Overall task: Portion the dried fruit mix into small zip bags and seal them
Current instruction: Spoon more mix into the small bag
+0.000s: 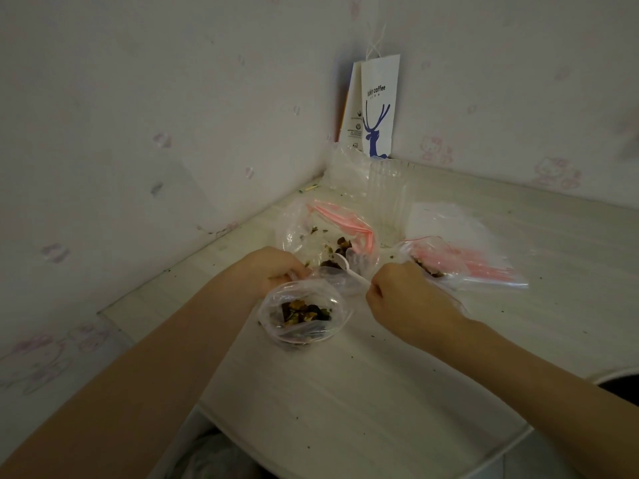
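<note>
The left hand pinches open a small clear zip bag, part-filled and unsealed. The right hand grips a white plastic spoon, its bowl at 12 o'clock in the large pink-zipped clear bag, where little dark dried fruit mix remains. At 3 o'clock another small bag seems filled.

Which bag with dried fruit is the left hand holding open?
The small zip bag nearest the person: the left hand grips its rim, mouth gaping. The large bag behind holds the spoon.
</note>
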